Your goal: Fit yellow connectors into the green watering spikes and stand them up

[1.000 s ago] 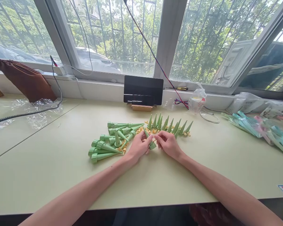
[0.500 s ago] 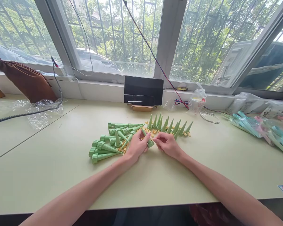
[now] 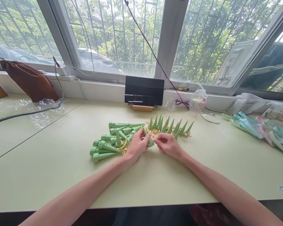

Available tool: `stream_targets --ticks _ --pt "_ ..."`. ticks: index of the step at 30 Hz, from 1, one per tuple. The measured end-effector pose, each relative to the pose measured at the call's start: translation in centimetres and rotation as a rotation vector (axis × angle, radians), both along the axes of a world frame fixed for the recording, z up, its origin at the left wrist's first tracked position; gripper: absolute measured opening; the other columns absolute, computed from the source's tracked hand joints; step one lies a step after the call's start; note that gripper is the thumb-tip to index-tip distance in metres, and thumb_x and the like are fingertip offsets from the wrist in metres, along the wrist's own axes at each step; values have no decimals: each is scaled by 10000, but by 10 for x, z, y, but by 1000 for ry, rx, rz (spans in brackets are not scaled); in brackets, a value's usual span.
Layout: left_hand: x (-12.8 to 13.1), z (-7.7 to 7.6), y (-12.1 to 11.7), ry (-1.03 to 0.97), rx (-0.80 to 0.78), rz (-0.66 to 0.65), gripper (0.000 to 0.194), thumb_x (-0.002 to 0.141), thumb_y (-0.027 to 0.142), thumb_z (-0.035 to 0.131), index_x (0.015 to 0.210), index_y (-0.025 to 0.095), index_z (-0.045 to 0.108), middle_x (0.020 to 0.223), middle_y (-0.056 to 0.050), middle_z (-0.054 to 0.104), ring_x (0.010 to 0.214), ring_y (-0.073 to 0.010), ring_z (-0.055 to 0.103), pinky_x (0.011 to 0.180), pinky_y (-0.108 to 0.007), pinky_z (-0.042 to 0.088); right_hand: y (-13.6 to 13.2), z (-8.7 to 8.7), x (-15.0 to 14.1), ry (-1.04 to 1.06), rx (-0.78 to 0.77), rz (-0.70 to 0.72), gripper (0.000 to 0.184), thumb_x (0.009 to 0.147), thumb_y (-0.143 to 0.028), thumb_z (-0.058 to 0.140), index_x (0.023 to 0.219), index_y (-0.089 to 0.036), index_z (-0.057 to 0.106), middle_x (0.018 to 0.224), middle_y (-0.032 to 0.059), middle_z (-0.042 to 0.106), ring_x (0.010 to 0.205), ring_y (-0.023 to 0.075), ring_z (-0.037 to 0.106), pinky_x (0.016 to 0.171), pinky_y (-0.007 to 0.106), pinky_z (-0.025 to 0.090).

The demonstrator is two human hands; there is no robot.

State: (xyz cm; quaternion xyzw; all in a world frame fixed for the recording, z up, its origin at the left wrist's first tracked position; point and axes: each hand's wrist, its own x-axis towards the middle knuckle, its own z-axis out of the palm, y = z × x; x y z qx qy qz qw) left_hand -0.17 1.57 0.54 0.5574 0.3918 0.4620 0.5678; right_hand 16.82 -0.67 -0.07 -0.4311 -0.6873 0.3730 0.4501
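My left hand (image 3: pixel 139 143) is closed around a green plastic watering spike (image 3: pixel 150 143), its point tilted up and left and its wide capped end toward my right hand. My right hand (image 3: pixel 168 143) pinches a tiny yellow plastic piece (image 3: pixel 154 140) at that capped end; whether the two touch I cannot tell. Left of my hands lies a pile of green spikes (image 3: pixel 106 146), mostly on their sides. Behind my right hand several spikes (image 3: pixel 165 124) stand point up in rows, with small yellow valves (image 3: pixel 186 134) at their bases. More yellow pieces (image 3: pixel 155 131) lie loose between the groups.
A dark tablet (image 3: pixel 144 89) leans on a stand at the window side of the table (image 3: pixel 155 182). On the left are a brown drawstring bag (image 3: pixel 30 81), clear wrap and a braided cable (image 3: pixel 25 114). A bagged cup (image 3: pixel 198 99) and pastel plastic packets (image 3: pixel 247 124) lie right.
The view has shifted very slightly. Both hands keep nearly the same pose, the spike in my left and the small yellow piece at my right fingertips.
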Motion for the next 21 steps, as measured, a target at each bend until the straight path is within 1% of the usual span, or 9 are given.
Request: stream_targets --ticks 4,8,13,15,21 --pt "0 3 -1 2 32 6 323 824 487 656 833 195 520 666 50 503 435 -54 379 404 -209 364 0 0 -1 -15 66 -29 318 898 -454 605 724 -188 587 601 -14 532 505 125 499 489 258 430" --pt "-1 5 -2 -22 37 -36 296 827 451 671 864 193 529 663 56 470 469 -62 406 481 -229 412 0 -1 0 -7 94 -40 281 913 -433 591 771 -192 599 621 -12 551 531 130 510 512 256 445" --pt "-2 8 -3 -53 67 -78 247 818 363 695 894 181 547 788 14 561 549 -71 471 582 -247 431 0 -1 1 17 114 -77 241 916 -406 596 807 -191 604 608 -20 543 520 121 494 506 248 433" --pt "-2 8 -3 -50 78 -80 235 822 347 691 910 177 554 799 8 581 552 -71 479 610 -254 430 1 -2 1 29 125 -79 229 918 -392 598 812 -189 602 619 -18 544 527 119 496 514 248 438" --pt "-1 7 -1 -107 37 -63 243 816 361 677 905 171 554 729 13 571 526 -73 425 543 -246 392 1 -1 0 27 146 -86 206 915 -364 605 831 -177 629 656 -8 556 533 112 495 512 245 433"
